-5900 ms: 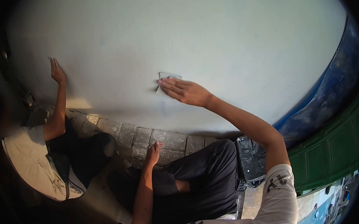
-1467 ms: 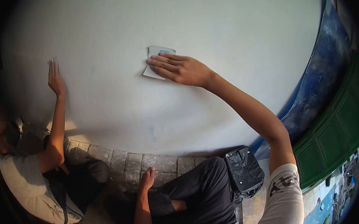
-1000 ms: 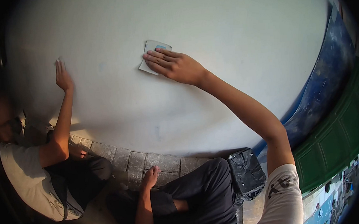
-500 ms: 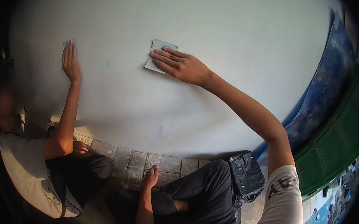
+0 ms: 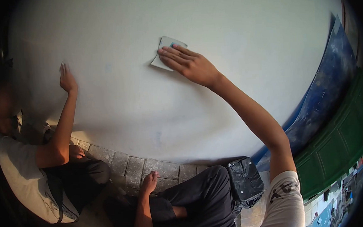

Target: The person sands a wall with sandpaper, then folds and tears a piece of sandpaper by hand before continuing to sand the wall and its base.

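My right hand (image 5: 191,65) presses a piece of sandpaper (image 5: 163,41) flat against the large white surface (image 5: 118,92). The sheet is pale grey with a small blue mark, and its edges and one corner stick out past my fingers. Low in the view, my left hand (image 5: 150,183) hovers by my knee with its fingers curled in. I see nothing in it, and it is apart from the white surface.
On the left a co-worker sits with a hand (image 5: 68,80) on the same surface. Grey paving blocks (image 5: 151,167) run along its foot. A black plastic-covered object (image 5: 246,180) stands beside my knee. A blue sheet (image 5: 321,88) and a green panel (image 5: 333,141) lie to the right.
My right hand and the sandpaper have shifted slightly right in view. The co-worker's hand has moved down the surface. My left hand stays curled, slightly lower in view.
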{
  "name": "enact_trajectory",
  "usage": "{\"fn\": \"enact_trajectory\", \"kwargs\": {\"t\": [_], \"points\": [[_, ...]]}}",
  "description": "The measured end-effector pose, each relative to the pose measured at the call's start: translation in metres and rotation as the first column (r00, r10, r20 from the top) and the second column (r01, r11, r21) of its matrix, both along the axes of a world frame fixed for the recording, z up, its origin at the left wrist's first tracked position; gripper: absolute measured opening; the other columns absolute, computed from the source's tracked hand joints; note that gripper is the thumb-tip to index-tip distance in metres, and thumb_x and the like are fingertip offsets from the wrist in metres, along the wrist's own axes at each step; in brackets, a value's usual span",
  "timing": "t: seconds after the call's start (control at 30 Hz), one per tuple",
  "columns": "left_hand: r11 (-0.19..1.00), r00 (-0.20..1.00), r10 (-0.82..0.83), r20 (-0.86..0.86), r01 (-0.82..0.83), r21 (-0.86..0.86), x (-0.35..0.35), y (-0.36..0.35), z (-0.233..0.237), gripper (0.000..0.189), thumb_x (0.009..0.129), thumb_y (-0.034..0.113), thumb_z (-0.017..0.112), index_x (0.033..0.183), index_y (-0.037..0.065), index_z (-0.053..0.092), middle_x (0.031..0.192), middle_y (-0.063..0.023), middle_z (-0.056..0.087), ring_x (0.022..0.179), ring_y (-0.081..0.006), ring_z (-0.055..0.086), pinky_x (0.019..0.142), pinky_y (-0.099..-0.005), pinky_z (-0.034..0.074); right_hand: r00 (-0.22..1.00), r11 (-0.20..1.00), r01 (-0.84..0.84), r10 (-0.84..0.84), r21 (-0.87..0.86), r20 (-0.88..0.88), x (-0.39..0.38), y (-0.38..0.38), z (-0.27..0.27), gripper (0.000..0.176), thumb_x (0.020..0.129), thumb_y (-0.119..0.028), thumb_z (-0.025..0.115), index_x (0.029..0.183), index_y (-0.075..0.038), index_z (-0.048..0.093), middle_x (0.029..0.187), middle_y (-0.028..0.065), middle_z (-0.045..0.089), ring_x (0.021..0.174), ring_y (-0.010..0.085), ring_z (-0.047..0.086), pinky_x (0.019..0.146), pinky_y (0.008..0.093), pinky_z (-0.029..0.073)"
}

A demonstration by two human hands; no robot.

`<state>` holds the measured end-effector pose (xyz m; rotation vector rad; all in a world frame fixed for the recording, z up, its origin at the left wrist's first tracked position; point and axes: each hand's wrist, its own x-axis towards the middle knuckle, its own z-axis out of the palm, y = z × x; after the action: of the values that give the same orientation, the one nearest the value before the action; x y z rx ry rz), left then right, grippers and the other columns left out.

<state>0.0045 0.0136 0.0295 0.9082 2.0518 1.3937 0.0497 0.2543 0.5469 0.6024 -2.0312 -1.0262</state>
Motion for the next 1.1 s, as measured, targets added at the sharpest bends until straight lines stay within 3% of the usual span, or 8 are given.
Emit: {"fn": "enact_trajectory", "kwargs": {"t": [0.1,0.33,0.47,0.57,0.73,0.83,0.97,1.1], "points": [[1.000,1.000,-0.018,-0.020,0.018,0.020,0.004,0.002,-0.001,0.045,0.106,0.037,0.036,0.109,0.002,0.064,0.100,-0.0146,0.072,0.094,-0.0352,0.068,0.083,-0.0423,0.052,0.975,0.962,0.025,-0.084,-0.273,-0.206,0.009,-0.003,0.015,0.036,0.093,-0.006,0.053,0.129,-0.001,0.055,0.143,0.0068,0.053,0.132,0.0201,0.051,0.114,0.0351,0.041],[0.999,0.999,-0.036,-0.012,0.036,-0.019,0.002,0.000,-0.002,0.044,0.105,0.037,0.037,0.110,0.001,0.062,0.102,-0.0151,0.072,0.095,-0.0358,0.067,0.083,-0.0424,0.052,0.991,0.950,-0.020,-0.023,-0.310,-0.135,0.012,-0.001,0.020,0.039,0.090,0.003,0.051,0.129,0.000,0.054,0.143,0.0091,0.053,0.133,0.0220,0.049,0.116,0.0390,0.040],[0.999,0.998,-0.021,-0.061,0.019,-0.031,0.004,-0.003,0.002,0.044,0.106,0.037,0.037,0.110,0.001,0.062,0.102,-0.0152,0.072,0.095,-0.0354,0.067,0.083,-0.0420,0.052,0.997,1.000,0.010,-0.008,-0.025,0.078,0.003,0.002,-0.006,0.044,0.088,0.002,0.053,0.131,0.001,0.053,0.143,0.0117,0.052,0.133,0.0242,0.049,0.116,0.0390,0.038],[0.999,0.998,-0.042,0.051,0.044,-0.023,0.005,0.000,0.013,0.044,0.106,0.036,0.036,0.109,0.001,0.062,0.102,-0.0154,0.072,0.095,-0.0351,0.067,0.083,-0.0418,0.052,0.992,0.962,0.025,-0.059,-0.272,-0.116,0.014,-0.002,0.013,0.042,0.088,-0.002,0.055,0.130,0.000,0.055,0.143,0.0100,0.053,0.133,0.0222,0.050,0.116,0.0373,0.039],[0.999,0.999,-0.026,-0.020,0.025,-0.037,0.002,-0.002,-0.001,0.044,0.106,0.036,0.036,0.109,0.000,0.062,0.102,-0.0159,0.072,0.095,-0.0348,0.068,0.084,-0.0414,0.052,0.999,1.000,0.010,-0.009,-0.025,0.035,0.005,0.000,-0.018,0.042,0.088,-0.002,0.054,0.130,-0.001,0.054,0.143,0.0093,0.052,0.133,0.0224,0.050,0.115,0.0382,0.039],[0.999,0.999,-0.025,-0.022,0.024,-0.022,0.003,0.000,0.003,0.045,0.106,0.036,0.036,0.109,0.000,0.063,0.101,-0.0160,0.072,0.096,-0.0347,0.068,0.084,-0.0414,0.052,0.991,0.928,0.002,-0.051,-0.372,-0.123,0.016,0.000,0.005,0.042,0.089,-0.002,0.054,0.131,0.002,0.052,0.146,0.0106,0.050,0.134,0.0230,0.049,0.116,0.0371,0.038],[1.000,0.999,-0.026,-0.041,0.025,-0.017,0.003,-0.003,-0.003,0.045,0.106,0.037,0.036,0.109,0.000,0.062,0.101,-0.0159,0.072,0.095,-0.0346,0.068,0.083,-0.0418,0.052,0.999,0.998,0.030,-0.028,-0.055,0.043,0.000,0.001,-0.030,0.046,0.088,-0.004,0.055,0.133,0.000,0.052,0.146,0.0104,0.050,0.134,0.0235,0.049,0.116,0.0361,0.038],[0.999,0.999,-0.050,0.014,0.050,0.006,0.003,0.000,0.003,0.045,0.106,0.037,0.036,0.109,0.001,0.062,0.101,-0.0156,0.072,0.095,-0.0346,0.068,0.082,-0.0421,0.053,0.999,0.973,0.035,-0.037,-0.229,-0.006,0.003,0.001,-0.014,0.048,0.085,-0.003,0.057,0.133,-0.001,0.053,0.147,0.0113,0.049,0.135,0.0235,0.048,0.116,0.0363,0.038]]}}
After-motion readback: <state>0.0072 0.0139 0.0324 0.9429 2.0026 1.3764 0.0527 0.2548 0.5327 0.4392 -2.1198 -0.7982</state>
